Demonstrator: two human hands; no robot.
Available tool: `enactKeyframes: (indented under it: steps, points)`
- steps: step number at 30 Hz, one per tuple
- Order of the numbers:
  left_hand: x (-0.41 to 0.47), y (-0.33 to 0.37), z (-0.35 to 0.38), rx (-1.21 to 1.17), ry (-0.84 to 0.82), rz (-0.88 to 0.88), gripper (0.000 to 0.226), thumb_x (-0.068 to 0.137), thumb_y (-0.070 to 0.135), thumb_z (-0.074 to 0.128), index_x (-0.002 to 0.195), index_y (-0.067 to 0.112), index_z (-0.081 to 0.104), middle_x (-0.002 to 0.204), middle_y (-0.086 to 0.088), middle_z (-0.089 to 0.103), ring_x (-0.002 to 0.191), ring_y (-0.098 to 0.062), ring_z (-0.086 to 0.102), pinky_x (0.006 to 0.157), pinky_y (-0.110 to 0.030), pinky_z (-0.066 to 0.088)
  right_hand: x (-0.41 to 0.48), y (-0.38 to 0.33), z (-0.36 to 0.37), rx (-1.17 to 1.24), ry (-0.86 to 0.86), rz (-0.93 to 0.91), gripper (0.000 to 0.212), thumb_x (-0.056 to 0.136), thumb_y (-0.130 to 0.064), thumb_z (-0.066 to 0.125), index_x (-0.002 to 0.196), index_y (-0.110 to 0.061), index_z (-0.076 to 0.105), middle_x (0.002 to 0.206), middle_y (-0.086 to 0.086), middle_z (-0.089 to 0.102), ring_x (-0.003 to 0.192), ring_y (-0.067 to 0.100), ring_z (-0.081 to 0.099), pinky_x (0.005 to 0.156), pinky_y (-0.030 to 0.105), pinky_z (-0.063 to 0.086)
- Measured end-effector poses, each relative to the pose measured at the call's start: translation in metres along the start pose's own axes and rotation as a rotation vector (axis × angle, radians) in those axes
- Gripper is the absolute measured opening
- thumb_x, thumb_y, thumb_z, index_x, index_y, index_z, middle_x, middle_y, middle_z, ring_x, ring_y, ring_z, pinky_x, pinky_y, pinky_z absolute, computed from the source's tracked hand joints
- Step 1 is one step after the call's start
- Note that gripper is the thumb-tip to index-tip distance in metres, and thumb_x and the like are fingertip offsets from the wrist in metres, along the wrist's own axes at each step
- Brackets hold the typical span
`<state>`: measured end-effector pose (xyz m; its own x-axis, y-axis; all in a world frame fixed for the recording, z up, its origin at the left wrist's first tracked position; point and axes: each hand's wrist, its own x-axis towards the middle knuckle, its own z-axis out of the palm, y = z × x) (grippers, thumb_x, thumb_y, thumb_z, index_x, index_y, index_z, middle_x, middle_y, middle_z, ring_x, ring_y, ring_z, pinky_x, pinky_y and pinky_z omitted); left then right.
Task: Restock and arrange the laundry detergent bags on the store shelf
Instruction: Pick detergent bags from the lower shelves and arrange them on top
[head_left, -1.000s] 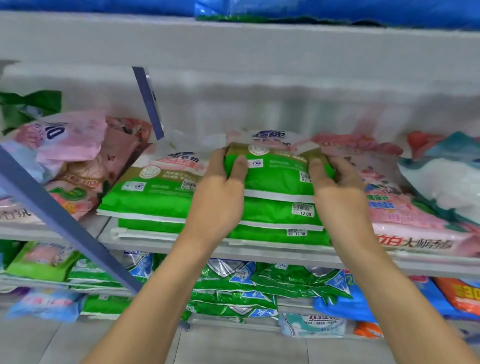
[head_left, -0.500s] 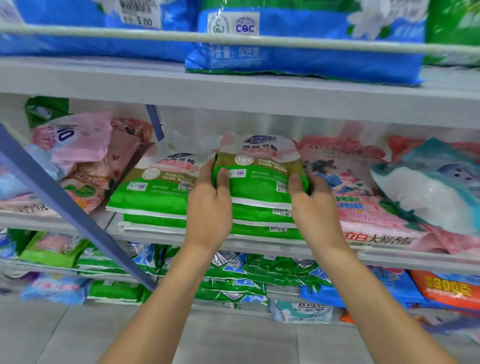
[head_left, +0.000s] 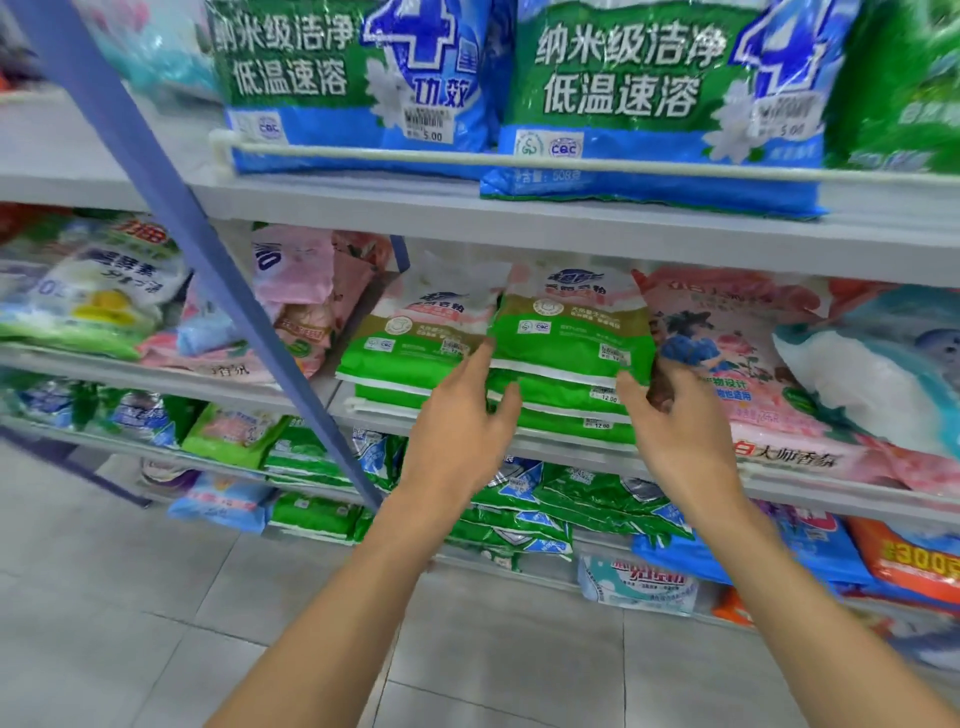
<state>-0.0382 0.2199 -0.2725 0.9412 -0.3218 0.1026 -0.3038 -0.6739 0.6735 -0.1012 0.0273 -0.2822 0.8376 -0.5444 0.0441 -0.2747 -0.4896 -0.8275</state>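
Okay, just let go of the top green bag (head_left: 571, 338). Had it squeezed from both sides a second ago; now backing off with the left grip (head_left: 457, 441) spread flat, fingertip barely at its left edge, and the right grip (head_left: 675, 431) loosely curled just beside the right edge, clutching nothing. Left it sitting squarely on the green stack (head_left: 561, 395) on the middle shelf (head_left: 810, 491), between another green pile (head_left: 410, 358) and the pink bags (head_left: 727, 332). Looks placed, so probably time to fetch the next one.
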Motion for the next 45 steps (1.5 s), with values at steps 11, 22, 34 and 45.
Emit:
enactKeyframes:
  steps: [11,22,34,45]
  points:
    - [-0.071,-0.038,-0.091,0.178,-0.038,-0.141,0.045,0.102,0.034,0.057,0.140,0.010,0.057,0.138,-0.008,0.062,0.126,-0.027,0.057,0.100,-0.035,0.045,-0.080,-0.053,-0.006,-0.199,-0.250,0.000,0.065,0.102,-0.054,0.048,0.156,-0.018,0.038,0.159,0.005,0.041,0.145,0.023,0.038,0.116,0.038,0.033]
    - [-0.118,-0.117,-0.212,0.140,0.153,-0.266,0.055,0.100,0.048,0.050,0.145,0.017,0.054,0.149,0.000,0.055,0.136,-0.019,0.050,0.113,-0.039,0.040,-0.120,-0.165,0.096,-0.168,-0.422,-0.144,0.063,0.102,-0.057,0.046,0.157,-0.027,0.035,0.163,-0.009,0.034,0.149,0.011,0.030,0.117,0.033,0.028]
    - [-0.119,-0.225,-0.328,0.024,0.148,-0.264,0.049,0.101,0.035,0.056,0.147,0.017,0.052,0.147,-0.002,0.056,0.134,-0.021,0.051,0.104,-0.034,0.040,-0.163,-0.268,0.233,-0.095,-0.420,-0.056,0.056,0.102,-0.053,0.052,0.149,-0.023,0.046,0.153,-0.004,0.047,0.137,0.013,0.045,0.111,0.036,0.038]
    - [-0.015,-0.272,-0.338,0.020,0.013,-0.171,0.055,0.102,0.038,0.054,0.152,0.015,0.045,0.150,-0.005,0.053,0.136,-0.022,0.049,0.112,-0.038,0.039,-0.104,-0.292,0.303,0.103,-0.252,0.192,0.071,0.100,-0.056,0.054,0.158,-0.029,0.024,0.153,-0.005,0.047,0.130,0.017,0.055,0.102,0.032,0.045]
